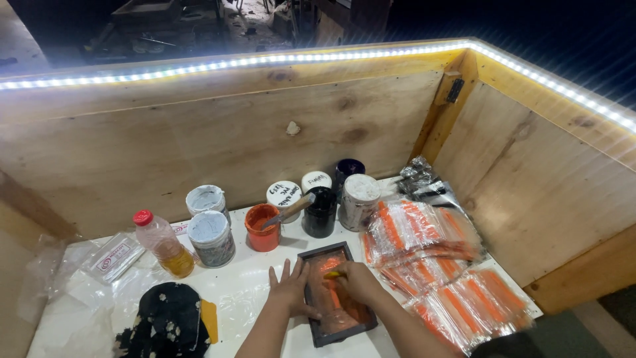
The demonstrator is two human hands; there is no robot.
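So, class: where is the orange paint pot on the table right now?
In the head view, the orange paint pot stands left of centre, between the grey-lidded tin and the black jar, behind the left hand.

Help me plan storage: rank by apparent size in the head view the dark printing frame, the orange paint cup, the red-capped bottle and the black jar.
1. dark printing frame, clearly largest.
2. red-capped bottle.
3. black jar and orange paint cup look about alike; the jar stands slightly farther back, so I won't rank them.
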